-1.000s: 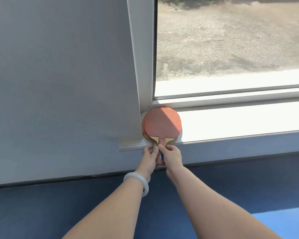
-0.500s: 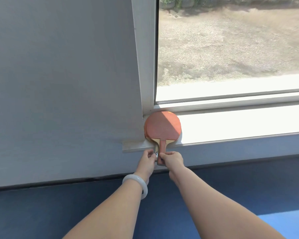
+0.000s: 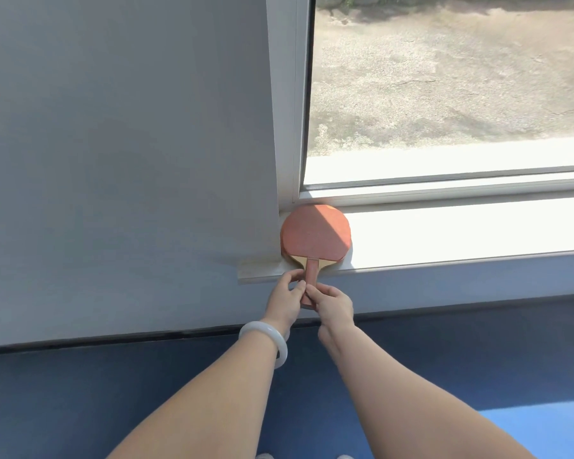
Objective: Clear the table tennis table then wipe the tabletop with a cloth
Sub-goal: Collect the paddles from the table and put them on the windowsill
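A red table tennis paddle (image 3: 315,234) lies flat on the white windowsill (image 3: 461,233), its blade in the sill's left corner and its handle sticking out over the front edge. A second paddle seems to lie under it, its edge showing at the right. My left hand (image 3: 284,298) and my right hand (image 3: 332,303) meet at the handle's end, and the fingertips of both pinch it. A white bangle sits on my left wrist. The table tennis table and the cloth are out of view.
A grey wall (image 3: 123,154) fills the left half. The window frame (image 3: 295,101) rises right behind the paddle, with glass to its right. Below the sill runs a dark skirting line, then blue floor (image 3: 80,409).
Both hands have slid back along the handle toward its end, and my fingers now sit lower on it. The paddle stays on the sill.
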